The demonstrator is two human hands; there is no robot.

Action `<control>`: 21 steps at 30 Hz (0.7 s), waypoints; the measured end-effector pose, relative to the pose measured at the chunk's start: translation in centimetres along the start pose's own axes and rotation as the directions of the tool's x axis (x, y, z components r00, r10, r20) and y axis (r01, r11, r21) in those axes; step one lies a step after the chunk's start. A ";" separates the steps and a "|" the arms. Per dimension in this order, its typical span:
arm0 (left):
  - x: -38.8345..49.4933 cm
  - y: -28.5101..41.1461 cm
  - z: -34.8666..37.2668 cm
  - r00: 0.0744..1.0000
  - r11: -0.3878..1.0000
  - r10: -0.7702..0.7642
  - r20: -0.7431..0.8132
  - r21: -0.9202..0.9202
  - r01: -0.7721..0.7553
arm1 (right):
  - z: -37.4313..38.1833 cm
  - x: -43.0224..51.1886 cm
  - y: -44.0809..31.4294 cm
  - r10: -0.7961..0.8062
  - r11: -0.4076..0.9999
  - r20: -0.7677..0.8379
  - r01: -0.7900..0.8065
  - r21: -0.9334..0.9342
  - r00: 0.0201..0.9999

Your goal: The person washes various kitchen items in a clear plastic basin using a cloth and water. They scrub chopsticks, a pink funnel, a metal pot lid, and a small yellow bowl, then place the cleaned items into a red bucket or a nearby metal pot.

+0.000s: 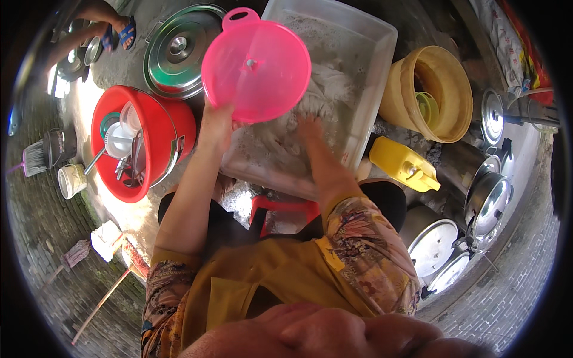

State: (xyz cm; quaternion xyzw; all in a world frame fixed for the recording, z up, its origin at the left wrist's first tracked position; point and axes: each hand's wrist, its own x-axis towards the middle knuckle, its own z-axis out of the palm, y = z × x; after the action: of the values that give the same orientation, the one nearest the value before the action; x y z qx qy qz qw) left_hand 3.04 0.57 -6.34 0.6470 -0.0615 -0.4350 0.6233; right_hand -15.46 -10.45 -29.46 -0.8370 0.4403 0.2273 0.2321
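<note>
My left hand [221,118] grips the lower rim of a pink round plastic dish [264,85], which has a looped handle at its far edge. I hold it tilted over the left side of a large translucent plastic tub [378,89]. Cloudy, foamy water [331,36] stands in the tub. A pale, soaked cloth [329,85] lies in it, partly hidden under the dish. My right hand [311,127] reaches into the water against the cloth; its fingertips are blurred there, so their grip is unclear.
On the left stand a red bucket [168,129] of utensils and a large steel pot lid [168,58]. To the right are a beige bucket [394,89], a yellow jug [398,161] and several metal pots [488,206]. A person's sandalled feet [126,33] show at upper left.
</note>
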 end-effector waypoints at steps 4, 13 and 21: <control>0.4 -1.1 0.5 1.000 1.000 -0.018 -0.017 -0.024 0.017 | 7.9 -0.6 1.9 0.041 0.994 0.011 -0.041 0.099 0.999; 0.2 -3.4 2.8 0.988 0.990 0.114 -0.101 0.094 -0.105 | 0.2 -0.7 3.4 0.055 -0.524 0.040 -0.006 0.852 0.998; 3.9 -8.4 3.0 0.955 0.961 0.210 -0.208 0.221 -0.163 | -16.1 -12.2 2.2 -0.200 -0.714 -0.291 0.064 0.697 0.936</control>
State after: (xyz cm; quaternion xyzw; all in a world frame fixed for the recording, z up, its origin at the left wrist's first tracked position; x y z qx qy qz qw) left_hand -0.43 -2.31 -15.00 0.7438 -0.0940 -0.2877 0.5960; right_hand -20.69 -13.33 -9.97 -0.1725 0.2167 -0.3239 0.9046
